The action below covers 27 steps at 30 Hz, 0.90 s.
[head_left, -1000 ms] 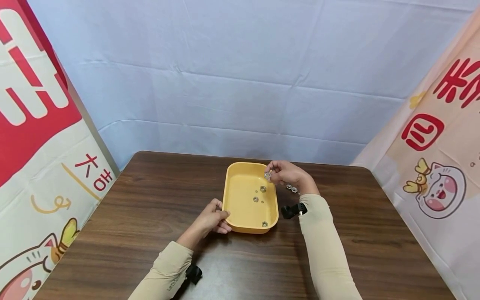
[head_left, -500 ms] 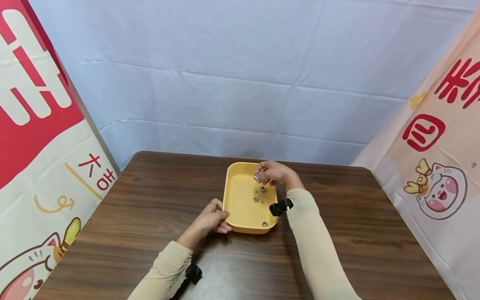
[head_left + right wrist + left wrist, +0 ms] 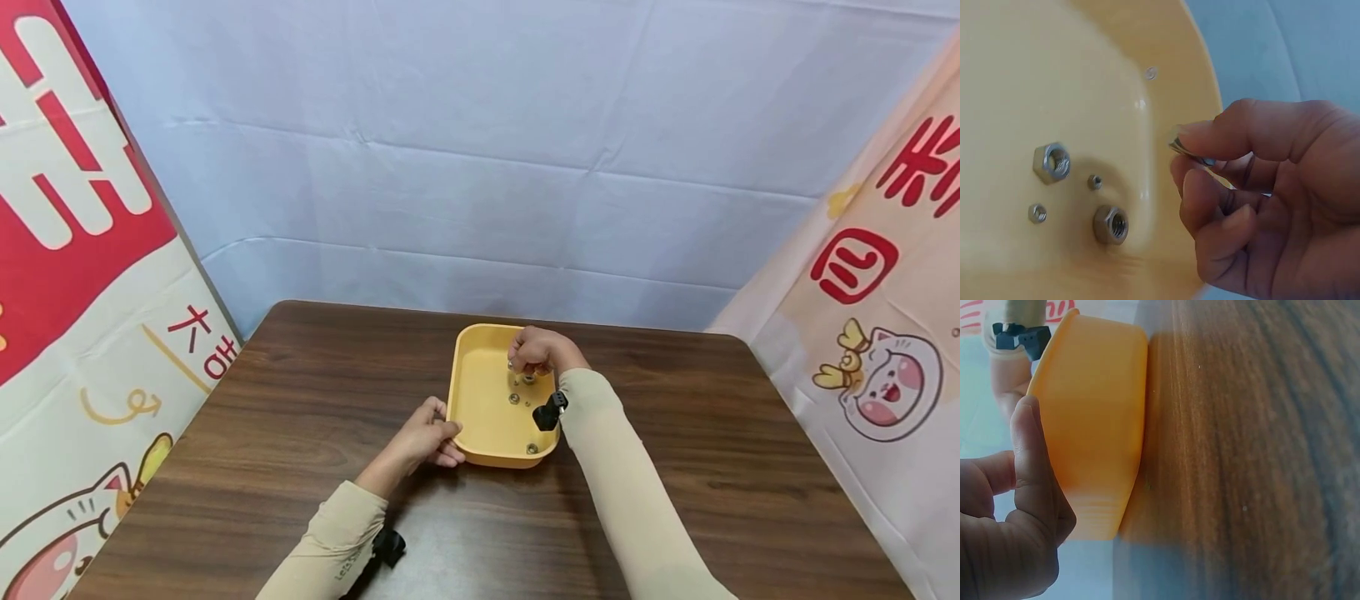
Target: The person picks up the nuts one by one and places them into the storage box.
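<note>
A yellow plastic tray (image 3: 474, 425) stands upright on the table. My left hand (image 3: 416, 437) grips its near-left corner, thumb on the rim and fingers against the outer wall (image 3: 1094, 419). Over the tray's far-right part, my right hand (image 3: 543, 348) pinches a metal nut (image 3: 1188, 151) between thumb and finger, partly covered by the fingertips. Below it, on the tray floor, lie two larger hex nuts, one silver (image 3: 1052, 162) and one darker (image 3: 1111, 225), with two small nuts, one darker (image 3: 1095, 182) and one silver (image 3: 1037, 214). Another nut (image 3: 532, 448) lies in the near-right corner.
The dark wooden table (image 3: 337, 367) extends around the tray. A pale cloth (image 3: 450, 167) hangs behind it, with printed banners (image 3: 862, 350) at the sides. My right sleeve (image 3: 622, 467) crosses the table to the right of the tray.
My right hand has moved left from the tray's right rim to above its inside and a little lower, with the nut still pinched. The left hand and tray have stayed put.
</note>
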{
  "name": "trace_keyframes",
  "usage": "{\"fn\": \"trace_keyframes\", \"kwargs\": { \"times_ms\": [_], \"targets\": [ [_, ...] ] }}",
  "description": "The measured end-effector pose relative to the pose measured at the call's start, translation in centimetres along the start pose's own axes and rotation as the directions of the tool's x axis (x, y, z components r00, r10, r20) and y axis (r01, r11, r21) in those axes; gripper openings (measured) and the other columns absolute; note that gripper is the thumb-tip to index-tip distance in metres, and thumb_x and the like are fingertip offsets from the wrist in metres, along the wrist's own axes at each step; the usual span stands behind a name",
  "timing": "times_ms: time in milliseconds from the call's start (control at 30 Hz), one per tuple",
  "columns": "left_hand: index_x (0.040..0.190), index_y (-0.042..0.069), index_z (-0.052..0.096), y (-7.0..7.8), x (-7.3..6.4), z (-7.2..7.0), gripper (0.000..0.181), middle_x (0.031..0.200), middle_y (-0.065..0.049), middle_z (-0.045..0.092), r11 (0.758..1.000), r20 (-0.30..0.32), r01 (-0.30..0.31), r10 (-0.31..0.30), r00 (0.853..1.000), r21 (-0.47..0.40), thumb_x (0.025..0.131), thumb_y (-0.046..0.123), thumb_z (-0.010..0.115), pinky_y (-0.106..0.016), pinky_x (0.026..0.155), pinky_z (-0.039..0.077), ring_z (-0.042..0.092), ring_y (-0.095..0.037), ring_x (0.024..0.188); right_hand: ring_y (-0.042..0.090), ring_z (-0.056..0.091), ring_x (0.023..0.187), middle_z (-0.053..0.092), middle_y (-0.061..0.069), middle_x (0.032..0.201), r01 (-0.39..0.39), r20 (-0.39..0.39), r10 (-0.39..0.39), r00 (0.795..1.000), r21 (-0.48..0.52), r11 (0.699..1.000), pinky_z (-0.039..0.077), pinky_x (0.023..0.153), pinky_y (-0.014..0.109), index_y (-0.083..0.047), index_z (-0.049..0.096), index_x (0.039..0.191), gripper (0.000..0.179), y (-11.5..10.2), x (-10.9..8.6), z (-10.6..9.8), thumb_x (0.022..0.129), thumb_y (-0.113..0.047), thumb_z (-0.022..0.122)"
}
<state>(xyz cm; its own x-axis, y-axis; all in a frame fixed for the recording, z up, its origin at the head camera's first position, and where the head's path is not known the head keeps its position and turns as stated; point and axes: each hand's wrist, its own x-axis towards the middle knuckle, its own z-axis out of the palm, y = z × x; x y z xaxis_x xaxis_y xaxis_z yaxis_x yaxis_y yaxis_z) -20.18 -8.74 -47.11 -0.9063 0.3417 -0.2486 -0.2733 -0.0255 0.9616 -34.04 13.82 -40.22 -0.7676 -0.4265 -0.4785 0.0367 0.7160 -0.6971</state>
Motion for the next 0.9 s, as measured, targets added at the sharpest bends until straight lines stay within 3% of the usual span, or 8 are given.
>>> {"fn": "trace_keyframes", "kwargs": {
  "times_ms": [200, 333, 500, 900],
  "targets": [
    [0.101, -0.002, 0.028, 1.2, -1.0, 0.2, 0.020, 0.068, -0.018, 0.058, 1.000, 0.018, -0.004, 0.004, 1.000, 0.001, 0.092, -0.002, 0.046, -0.026, 0.045, 0.053, 0.062, -0.020, 0.052, 0.014, 0.014, 0.045, 0.028, 0.001, 0.048, -0.005, 0.007, 0.005, 1.000, -0.077, 0.997, 0.014, 0.044, 0.028, -0.013, 0.036, 0.051, 0.035, -0.1, 0.3, 0.2, 0.076, 0.009, 0.048],
    [0.100, -0.003, 0.028, 2.4, -1.9, 0.6, 0.020, 0.068, -0.017, 0.057, 1.000, 0.022, -0.007, 0.007, 1.000, -0.007, 0.091, -0.003, 0.046, -0.025, 0.046, 0.053, 0.062, -0.019, 0.052, 0.013, 0.013, 0.044, 0.027, 0.001, 0.047, -0.024, 0.005, 0.026, 1.000, -0.184, 0.983, 0.014, 0.043, 0.027, -0.014, 0.035, 0.049, 0.036, -0.3, 0.5, 0.6, 0.074, 0.010, 0.046],
    [0.097, 0.000, 0.028, 2.4, -2.0, 0.7, 0.019, 0.067, -0.017, 0.057, 1.000, 0.021, -0.017, 0.017, 1.000, -0.015, 0.092, -0.003, 0.046, -0.025, 0.046, 0.053, 0.062, -0.019, 0.052, 0.013, 0.012, 0.044, 0.025, 0.000, 0.046, -0.049, 0.002, 0.053, 0.999, -0.337, 0.940, 0.013, 0.043, 0.029, -0.015, 0.035, 0.047, 0.040, -0.6, 0.6, 1.2, 0.073, 0.013, 0.046],
    [0.100, -0.002, 0.027, 2.3, -1.5, 0.7, 0.020, 0.065, -0.016, 0.057, 1.000, 0.030, -0.007, 0.008, 1.000, -0.029, 0.092, -0.003, 0.046, -0.024, 0.045, 0.053, 0.061, -0.018, 0.051, 0.010, 0.016, 0.040, 0.023, -0.002, 0.046, -0.069, 0.082, 0.131, 0.988, -0.521, 0.851, 0.017, 0.040, 0.025, -0.016, 0.037, 0.047, 0.043, -0.9, 0.6, 1.7, 0.073, 0.010, 0.058]
  ]
}}
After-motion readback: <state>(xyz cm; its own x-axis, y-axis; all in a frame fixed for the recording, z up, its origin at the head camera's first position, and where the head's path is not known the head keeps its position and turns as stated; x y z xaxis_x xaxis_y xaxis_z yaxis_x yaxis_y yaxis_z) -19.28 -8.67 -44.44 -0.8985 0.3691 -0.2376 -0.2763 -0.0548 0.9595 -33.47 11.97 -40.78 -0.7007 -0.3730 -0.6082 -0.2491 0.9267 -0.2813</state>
